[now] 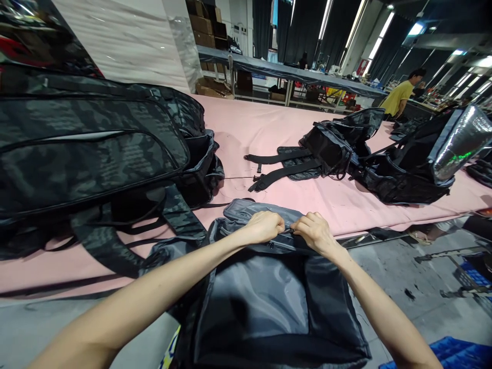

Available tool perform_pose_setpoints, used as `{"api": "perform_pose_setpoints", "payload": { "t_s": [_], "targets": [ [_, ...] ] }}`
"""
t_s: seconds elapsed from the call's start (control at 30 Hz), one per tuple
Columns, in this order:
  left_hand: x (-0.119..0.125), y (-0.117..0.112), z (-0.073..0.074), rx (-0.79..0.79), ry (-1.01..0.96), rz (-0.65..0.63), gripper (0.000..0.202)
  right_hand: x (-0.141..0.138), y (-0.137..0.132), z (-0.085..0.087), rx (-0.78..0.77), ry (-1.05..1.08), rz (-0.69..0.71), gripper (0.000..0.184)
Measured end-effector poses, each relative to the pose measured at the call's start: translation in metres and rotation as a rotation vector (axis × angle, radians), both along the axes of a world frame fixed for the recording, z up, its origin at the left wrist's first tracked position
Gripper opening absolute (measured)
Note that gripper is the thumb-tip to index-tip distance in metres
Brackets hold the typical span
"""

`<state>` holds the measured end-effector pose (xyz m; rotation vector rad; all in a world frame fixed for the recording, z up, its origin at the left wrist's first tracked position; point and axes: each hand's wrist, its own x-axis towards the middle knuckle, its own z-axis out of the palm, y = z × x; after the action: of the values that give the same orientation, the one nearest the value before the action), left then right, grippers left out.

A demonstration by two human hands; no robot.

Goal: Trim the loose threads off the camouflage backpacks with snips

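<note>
An opened backpack (265, 292) with a shiny grey lining lies in front of me, its upper part resting on the edge of the pink-covered table (238, 123). My left hand (267, 225) is closed on the zipper edge (280, 243) along the bag's far side. Close beside it, my right hand (313, 230) pinches the same edge, fingers bent. A narrow gap separates the two hands. Whatever small part sits between the fingertips is hidden. Beyond the hands, a loose grey lining flap (249, 207) rests on the table.
Large dark camouflage bags (92, 148) are piled on the left. Farther right lie a strapped black bag (326, 148) and an open bag with a silver lining (461, 143). A person in a yellow top (397, 97) is in the background. Blue material (453, 353) lies at lower right.
</note>
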<state>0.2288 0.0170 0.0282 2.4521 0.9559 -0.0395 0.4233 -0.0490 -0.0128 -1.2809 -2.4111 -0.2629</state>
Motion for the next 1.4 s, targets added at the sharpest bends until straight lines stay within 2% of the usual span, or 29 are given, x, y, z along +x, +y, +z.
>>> {"api": "perform_pose_setpoints", "payload": {
  "t_s": [0.13, 0.2, 0.27, 0.33, 0.4, 0.47, 0.53, 0.6, 0.7, 0.83, 0.93, 1.0, 1.1, 1.2, 1.3, 1.4],
  "targets": [
    [-0.001, 0.001, -0.003, -0.01, -0.022, 0.005, 0.021, 0.01, -0.008, 0.003, -0.023, 0.126, -0.051, 0.014],
    [-0.002, -0.001, -0.005, 0.038, -0.029, 0.002, 0.019, 0.016, -0.018, 0.004, -0.057, 0.207, -0.08, 0.014],
    [-0.003, -0.006, -0.008, 0.171, -0.075, -0.007, 0.015, 0.018, -0.029, 0.005, -0.131, 0.276, -0.114, 0.015],
    [-0.005, -0.014, -0.014, 0.388, -0.148, -0.054, 0.013, 0.016, -0.037, 0.004, -0.237, 0.344, -0.166, 0.022],
    [-0.008, -0.021, -0.02, 0.624, -0.203, -0.164, 0.017, 0.012, -0.04, 0.0, -0.357, 0.419, -0.23, 0.019],
    [-0.01, -0.028, -0.028, 0.792, -0.237, -0.287, 0.022, 0.009, -0.036, -0.004, -0.494, 0.498, -0.303, 0.012],
    [-0.012, -0.032, -0.035, 0.883, -0.273, -0.35, 0.023, 0.01, -0.03, -0.01, -0.666, 0.587, -0.371, 0.015],
    [-0.01, -0.035, -0.04, 0.947, -0.29, -0.351, 0.02, 0.013, -0.022, -0.014, -0.808, 0.648, -0.401, 0.015],
    [-0.004, -0.036, -0.042, 1.016, -0.261, -0.323, 0.019, 0.019, -0.015, -0.018, -0.878, 0.677, -0.393, 0.014],
    [0.002, -0.036, -0.04, 1.003, -0.209, -0.347, 0.019, 0.019, -0.015, -0.018, -0.851, 0.68, -0.416, 0.016],
    [0.001, -0.035, -0.041, 0.944, -0.249, -0.373, 0.017, 0.017, -0.026, -0.015, -0.789, 0.668, -0.447, 0.018],
    [-0.001, -0.034, -0.042, 0.894, -0.287, -0.346, 0.017, 0.016, -0.038, -0.011, -0.638, 0.615, -0.456, 0.021],
    [-0.003, -0.032, -0.042, 0.801, -0.304, -0.304, 0.018, 0.017, -0.054, -0.005, -0.281, 0.401, -0.411, 0.029],
    [-0.002, -0.032, -0.04, 0.71, -0.29, -0.294, 0.016, 0.016, -0.061, -0.002, -0.021, 0.123, -0.312, 0.019],
    [-0.002, -0.033, -0.038, 0.661, -0.267, -0.295, 0.012, 0.012, -0.058, -0.001, 0.1, -0.045, -0.25, 0.015],
    [-0.001, -0.034, -0.036, 0.619, -0.247, -0.295, 0.011, 0.007, -0.051, 0.001, 0.12, -0.134, -0.237, 0.016]
  ]
}}
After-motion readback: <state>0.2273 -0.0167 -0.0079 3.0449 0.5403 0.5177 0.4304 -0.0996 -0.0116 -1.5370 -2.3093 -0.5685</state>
